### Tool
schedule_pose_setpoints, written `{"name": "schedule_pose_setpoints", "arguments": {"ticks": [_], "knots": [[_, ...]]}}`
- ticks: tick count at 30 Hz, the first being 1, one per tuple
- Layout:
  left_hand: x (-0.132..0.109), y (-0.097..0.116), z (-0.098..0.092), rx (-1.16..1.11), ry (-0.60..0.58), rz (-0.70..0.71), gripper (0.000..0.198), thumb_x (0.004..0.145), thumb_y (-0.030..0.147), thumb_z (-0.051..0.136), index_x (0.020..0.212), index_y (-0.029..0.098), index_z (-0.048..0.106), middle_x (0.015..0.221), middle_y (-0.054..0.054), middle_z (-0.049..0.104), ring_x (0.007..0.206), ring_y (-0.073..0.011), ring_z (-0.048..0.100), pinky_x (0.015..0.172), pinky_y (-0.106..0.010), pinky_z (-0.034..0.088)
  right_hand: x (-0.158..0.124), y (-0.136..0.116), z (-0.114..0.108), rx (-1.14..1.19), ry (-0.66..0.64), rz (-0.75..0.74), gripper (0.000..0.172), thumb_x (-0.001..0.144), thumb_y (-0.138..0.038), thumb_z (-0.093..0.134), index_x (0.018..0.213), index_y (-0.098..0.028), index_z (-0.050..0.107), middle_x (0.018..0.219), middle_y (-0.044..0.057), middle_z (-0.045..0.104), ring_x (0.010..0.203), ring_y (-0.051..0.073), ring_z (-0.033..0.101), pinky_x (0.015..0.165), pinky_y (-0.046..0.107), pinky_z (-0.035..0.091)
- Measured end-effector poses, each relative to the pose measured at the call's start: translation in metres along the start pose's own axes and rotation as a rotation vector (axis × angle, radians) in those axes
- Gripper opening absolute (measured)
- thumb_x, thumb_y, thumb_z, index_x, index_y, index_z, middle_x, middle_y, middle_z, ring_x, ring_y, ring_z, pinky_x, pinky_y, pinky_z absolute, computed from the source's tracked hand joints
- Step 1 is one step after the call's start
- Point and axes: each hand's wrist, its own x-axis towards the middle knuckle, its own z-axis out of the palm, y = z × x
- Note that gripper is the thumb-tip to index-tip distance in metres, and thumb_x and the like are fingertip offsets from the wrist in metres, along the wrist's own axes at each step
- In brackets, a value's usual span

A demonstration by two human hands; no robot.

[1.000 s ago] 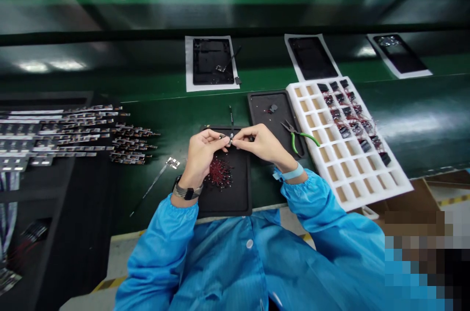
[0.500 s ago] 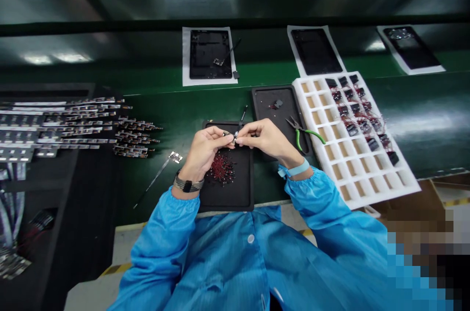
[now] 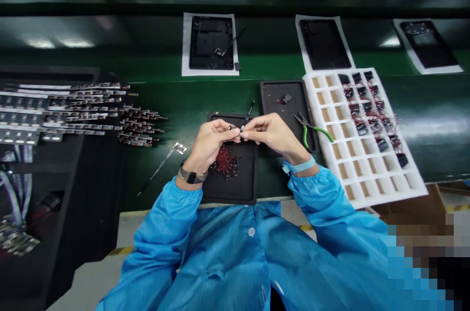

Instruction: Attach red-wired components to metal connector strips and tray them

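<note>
My left hand (image 3: 210,143) and my right hand (image 3: 273,135) meet above a black tray (image 3: 229,193), fingertips nearly touching. Both pinch a small circuit board (image 3: 241,130) mostly covered by the fingers; a dark flat cable (image 3: 250,109) sticks up behind it. Whether a wire is also between the fingertips, I cannot tell. Below the hands, a pile of short red-and-black wires (image 3: 224,161) lies in the tray. Left of my left wrist, another small circuit board (image 3: 179,148) with a long thin flat cable rests on the green bench.
Green-handled pliers (image 3: 312,130) lie on a second black tray (image 3: 264,86), beside a small black part (image 3: 286,99). A white foam tray (image 3: 358,193) holds several wired black parts. Strips of boards (image 3: 84,110) lie left. Black tablet-like panels (image 3: 211,41) lie at the back.
The camera view has shifted slightly, so the bench items sit a little higher and further right. Both hands keep their pinch on the circuit board with hardly any change in pose.
</note>
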Motion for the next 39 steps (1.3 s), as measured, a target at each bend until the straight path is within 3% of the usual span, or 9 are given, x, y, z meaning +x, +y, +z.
{"name": "schedule_pose_setpoints", "arguments": {"ticks": [4, 7, 11, 13, 18, 25, 27, 30, 39], "knots": [[-0.003, 0.014, -0.004, 0.024, 0.007, 0.098, 0.032, 0.062, 0.025, 0.097, 0.072, 0.014, 0.069, 0.072, -0.004, 0.073, 0.063, -0.0151, 0.07, 0.067, -0.029, 0.059, 0.001, -0.001, -0.001, -0.079, 0.03, -0.115, 0.034, 0.083, -0.047, 0.084, 0.096, -0.016, 0.081, 0.09, 0.008, 0.079, 0.078, 0.02, 0.069, 0.073, 0.033, 0.054], [-0.009, 0.036, -0.015, -0.006, 0.067, 0.253, 0.031, 0.066, 0.025, 0.095, 0.073, 0.017, 0.066, 0.073, 0.0, 0.07, 0.064, -0.0136, 0.068, 0.067, -0.028, 0.06, 0.001, -0.002, -0.002, -0.268, 0.066, -0.206, 0.027, 0.09, -0.04, 0.079, 0.105, -0.018, 0.081, 0.104, 0.009, 0.079, 0.091, 0.023, 0.069, 0.085, 0.037, 0.053], [-0.015, 0.056, -0.035, -0.065, 0.173, 0.398, 0.026, 0.078, 0.023, 0.088, 0.076, 0.019, 0.062, 0.075, 0.002, 0.065, 0.067, -0.0106, 0.065, 0.064, -0.023, 0.057, 0.001, 0.003, 0.008, -0.553, -0.101, -0.195, 0.013, 0.091, -0.026, 0.077, 0.101, -0.019, 0.08, 0.093, 0.006, 0.077, 0.089, 0.022, 0.066, 0.086, 0.037, 0.045], [-0.014, 0.059, -0.042, -0.094, 0.202, 0.428, 0.026, 0.08, 0.022, 0.086, 0.077, 0.02, 0.061, 0.077, 0.001, 0.065, 0.069, -0.0106, 0.065, 0.064, -0.022, 0.056, 0.003, 0.006, 0.017, -0.636, -0.098, -0.225, 0.011, 0.093, -0.023, 0.075, 0.102, -0.019, 0.079, 0.092, 0.006, 0.076, 0.092, 0.023, 0.065, 0.09, 0.038, 0.042], [-0.008, 0.055, -0.045, -0.093, 0.23, 0.434, 0.025, 0.083, 0.022, 0.085, 0.079, 0.019, 0.061, 0.081, 0.0, 0.064, 0.072, -0.0115, 0.064, 0.066, -0.023, 0.055, 0.011, 0.011, 0.041, -0.644, -0.028, -0.221, 0.006, 0.095, -0.024, 0.075, 0.098, -0.019, 0.077, 0.085, 0.003, 0.072, 0.085, 0.021, 0.059, 0.085, 0.036, 0.037], [-0.004, 0.052, -0.045, -0.084, 0.22, 0.421, 0.022, 0.083, 0.019, 0.084, 0.083, 0.019, 0.062, 0.084, 0.001, 0.063, 0.072, -0.0117, 0.065, 0.068, -0.025, 0.054, 0.023, 0.012, 0.064, -0.729, -0.041, -0.165, 0.007, 0.09, -0.022, 0.079, 0.096, -0.019, 0.077, 0.082, 0.001, 0.065, 0.086, 0.02, 0.058, 0.083, 0.034, 0.032], [-0.004, 0.051, -0.045, -0.096, 0.213, 0.423, 0.022, 0.082, 0.019, 0.085, 0.083, 0.019, 0.063, 0.082, 0.001, 0.062, 0.071, -0.0114, 0.064, 0.067, -0.025, 0.054, 0.025, 0.011, 0.066, -0.753, -0.044, -0.161, 0.002, 0.09, -0.017, 0.076, 0.09, -0.019, 0.076, 0.081, 0.001, 0.064, 0.086, 0.02, 0.058, 0.083, 0.034, 0.032], [-0.004, 0.051, -0.046, -0.105, 0.203, 0.432, 0.022, 0.08, 0.02, 0.086, 0.083, 0.019, 0.064, 0.081, 0.001, 0.063, 0.07, -0.0105, 0.063, 0.065, -0.022, 0.053, 0.025, 0.011, 0.065, -0.741, -0.077, -0.187, 0.01, 0.09, -0.011, 0.072, 0.083, -0.018, 0.074, 0.083, 0.002, 0.064, 0.087, 0.02, 0.057, 0.084, 0.034, 0.034], [-0.003, 0.051, -0.045, -0.109, 0.212, 0.423, 0.021, 0.078, 0.02, 0.087, 0.082, 0.018, 0.066, 0.083, 0.001, 0.064, 0.068, -0.01, 0.062, 0.061, -0.023, 0.051, 0.019, 0.011, 0.065, -0.828, -0.096, -0.168, 0.005, 0.091, -0.017, 0.076, 0.094, -0.017, 0.072, 0.085, 0.003, 0.063, 0.086, 0.021, 0.056, 0.082, 0.035, 0.037]]}}
